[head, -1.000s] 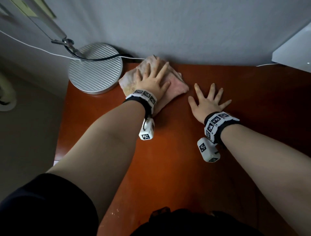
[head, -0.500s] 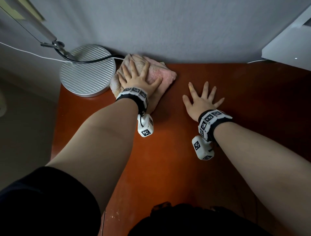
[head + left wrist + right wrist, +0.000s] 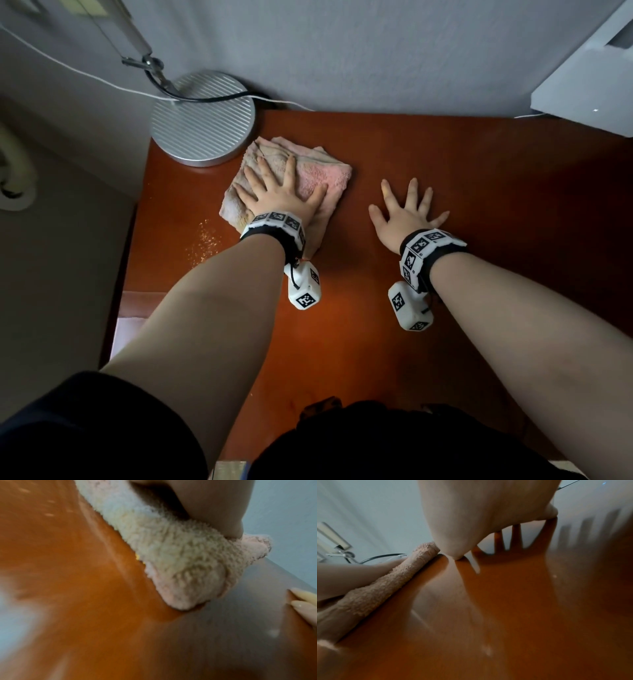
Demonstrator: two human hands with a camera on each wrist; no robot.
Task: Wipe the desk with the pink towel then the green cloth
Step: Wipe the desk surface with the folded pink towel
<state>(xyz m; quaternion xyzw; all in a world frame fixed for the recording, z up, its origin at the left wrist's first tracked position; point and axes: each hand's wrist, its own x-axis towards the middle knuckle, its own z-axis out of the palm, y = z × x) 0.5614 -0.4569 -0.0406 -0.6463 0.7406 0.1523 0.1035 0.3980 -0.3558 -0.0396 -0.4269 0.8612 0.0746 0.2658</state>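
Note:
The folded pink towel (image 3: 308,174) lies on the reddish-brown desk (image 3: 479,205), just in front of the lamp base. My left hand (image 3: 277,192) presses flat on it with fingers spread and straight. In the left wrist view the towel's (image 3: 180,563) fluffy edge bunches under my palm. My right hand (image 3: 404,212) rests flat on bare desk to the right of the towel, fingers spread, holding nothing. The right wrist view shows the towel (image 3: 385,586) as a rolled edge at left, with my left forearm on it. No green cloth is in view.
A round ribbed metal lamp base (image 3: 203,118) with its arm and cable stands at the desk's back left corner. A grey wall runs along the back. A white box (image 3: 582,82) sits at the back right. Light crumbs (image 3: 205,236) speckle the desk's left edge.
My left hand has slid the pink towel back toward me and slightly right, away from the wall and lamp base. The right hand stays flat in about the same place.

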